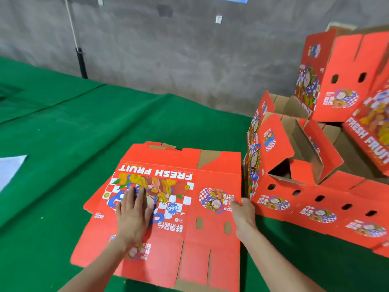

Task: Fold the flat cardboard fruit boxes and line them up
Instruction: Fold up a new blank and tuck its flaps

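Flat box (179, 218) lies print-up on green bench (63, 144), centre-front; "FRESH FRUIT" reads upside down from cam.
Left grip (134, 211) released: palm flat, fingers straight, pressing on printed panel.
Right grip (242, 213) grasping the box's R edge, thumb on top.
Folded boxes (305, 186) just beside it to the R, more piled behind.
White sheet (10, 169) at far L.

Left hand (134, 216) lies flat, fingers (136, 199) straight; right hand (242, 213) pinches the flat box (174, 218) edge, thumb on top, both forearms extended.
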Tool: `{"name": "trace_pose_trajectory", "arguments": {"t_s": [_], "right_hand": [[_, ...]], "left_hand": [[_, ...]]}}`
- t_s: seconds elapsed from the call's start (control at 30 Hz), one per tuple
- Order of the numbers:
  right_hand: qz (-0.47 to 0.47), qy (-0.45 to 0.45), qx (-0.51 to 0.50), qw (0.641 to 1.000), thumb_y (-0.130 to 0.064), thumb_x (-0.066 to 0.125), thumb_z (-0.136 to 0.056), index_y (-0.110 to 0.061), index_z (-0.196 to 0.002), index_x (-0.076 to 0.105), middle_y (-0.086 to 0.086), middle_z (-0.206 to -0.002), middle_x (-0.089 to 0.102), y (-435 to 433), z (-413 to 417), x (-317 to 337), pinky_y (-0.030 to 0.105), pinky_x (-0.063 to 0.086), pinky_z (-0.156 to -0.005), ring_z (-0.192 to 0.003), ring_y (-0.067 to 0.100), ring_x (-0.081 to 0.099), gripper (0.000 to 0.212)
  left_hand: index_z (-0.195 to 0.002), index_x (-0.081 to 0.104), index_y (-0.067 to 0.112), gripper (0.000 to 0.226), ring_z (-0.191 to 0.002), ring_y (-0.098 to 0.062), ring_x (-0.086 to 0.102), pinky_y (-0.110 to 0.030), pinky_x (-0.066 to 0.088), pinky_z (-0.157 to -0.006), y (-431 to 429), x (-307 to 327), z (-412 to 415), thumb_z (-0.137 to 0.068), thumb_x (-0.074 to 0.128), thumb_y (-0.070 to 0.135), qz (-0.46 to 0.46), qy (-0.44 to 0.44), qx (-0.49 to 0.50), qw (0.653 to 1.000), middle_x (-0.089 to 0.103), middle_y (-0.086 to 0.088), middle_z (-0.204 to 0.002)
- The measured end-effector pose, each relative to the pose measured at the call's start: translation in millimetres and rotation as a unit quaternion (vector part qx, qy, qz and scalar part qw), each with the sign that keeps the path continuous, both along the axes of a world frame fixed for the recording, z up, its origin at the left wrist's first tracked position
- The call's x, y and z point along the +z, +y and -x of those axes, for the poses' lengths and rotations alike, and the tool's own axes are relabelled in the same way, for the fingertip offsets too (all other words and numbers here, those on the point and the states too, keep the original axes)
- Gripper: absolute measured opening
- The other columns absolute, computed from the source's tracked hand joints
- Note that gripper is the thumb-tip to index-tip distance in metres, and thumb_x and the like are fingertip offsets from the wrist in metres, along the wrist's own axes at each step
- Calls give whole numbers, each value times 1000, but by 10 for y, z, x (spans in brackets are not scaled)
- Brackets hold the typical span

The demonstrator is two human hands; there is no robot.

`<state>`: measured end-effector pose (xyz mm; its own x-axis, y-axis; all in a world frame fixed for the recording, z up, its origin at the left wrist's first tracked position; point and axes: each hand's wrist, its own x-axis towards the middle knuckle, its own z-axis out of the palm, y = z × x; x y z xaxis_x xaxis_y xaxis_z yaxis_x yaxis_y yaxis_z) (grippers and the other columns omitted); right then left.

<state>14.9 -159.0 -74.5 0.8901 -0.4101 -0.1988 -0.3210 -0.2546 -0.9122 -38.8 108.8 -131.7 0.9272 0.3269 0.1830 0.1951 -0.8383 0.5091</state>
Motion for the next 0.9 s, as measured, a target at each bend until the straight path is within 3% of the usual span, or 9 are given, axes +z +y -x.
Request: {"name": "trace_pose_trajectory", "arguments": {"t_s": [0.2,0.27,0.33,0.4,0.5,0.6,0.67,0.77,0.9], "right_hand": [[-49,-203,32,977,-2,54,-93,-4,-86,57,-3,-69,50,-448,480,507,19,38,-53,-61,10,46,8],[-44,-236,36,970,-1,53,-94,-7,-85,56,-8,-62,51,-776,696,588,18,37,-51,-54,3,45,11],[-29,-236,27,971,-8,54,-94,-14,-80,55,-7,-57,48,-1128,909,619,28,40,-54,-51,8,45,15],[-62,-221,-7,973,-15,56,-93,-18,-78,55,5,-59,49,-1467,1093,614,32,41,-45,-48,18,47,15],[-66,-215,-55,973,-20,59,-92,-16,-80,56,20,-77,53,-1902,1344,618,28,41,-40,-56,20,50,14],[-28,-210,-63,975,-11,59,-92,-11,-86,56,31,-94,57,-2237,1571,674,29,45,-51,-73,29,49,6],[67,-218,-71,971,-3,62,-89,-12,-89,55,26,-98,62,-2404,1704,788,24,45,-67,-83,24,53,12],[257,-295,-125,912,-14,66,-82,-6,-106,59,15,-106,61,-2516,1888,1118,44,45,-85,-96,27,56,26],[347,-342,-51,872,0,69,-81,-3,-116,61,8,-105,58,-2524,1986,1458,7,37,-79,-81,5,51,36]], "left_hand": [[-127,46,-11,59,-118,-53,40,-57,34,-99,135,604,-92,-87,60,29,62,-142,110,982,42,-38,-128],[-119,49,-8,42,-108,-45,50,-49,40,-95,124,884,-114,-91,61,19,141,-168,70,973,54,-32,-114],[-96,58,6,13,-75,-29,57,-30,48,-72,46,1083,-107,-93,58,19,220,-165,11,961,63,-15,-83],[-76,60,11,20,-58,-17,48,-15,42,-51,-120,1242,-44,-94,57,19,308,-168,-45,935,57,-3,-65],[-83,64,7,6,-64,-12,59,-22,51,-59,-470,1398,72,-85,63,13,467,-152,-142,859,69,-1,-74],[-94,65,14,22,-68,-13,68,-25,56,-59,-859,1551,192,-72,68,14,541,-137,-207,803,74,-4,-84],[-92,68,17,22,-68,-14,69,-25,56,-57,-1078,1619,267,-70,68,15,557,-148,-236,782,74,-5,-85],[-90,71,24,22,-71,-17,70,-27,56,-58,-1365,1651,379,-69,70,20,560,-147,-263,772,74,-7,-89],[-92,70,27,22,-72,-16,71,-24,55,-57,-1669,1695,490,-70,70,21,543,-148,-278,779,74,-6,-89]]}}
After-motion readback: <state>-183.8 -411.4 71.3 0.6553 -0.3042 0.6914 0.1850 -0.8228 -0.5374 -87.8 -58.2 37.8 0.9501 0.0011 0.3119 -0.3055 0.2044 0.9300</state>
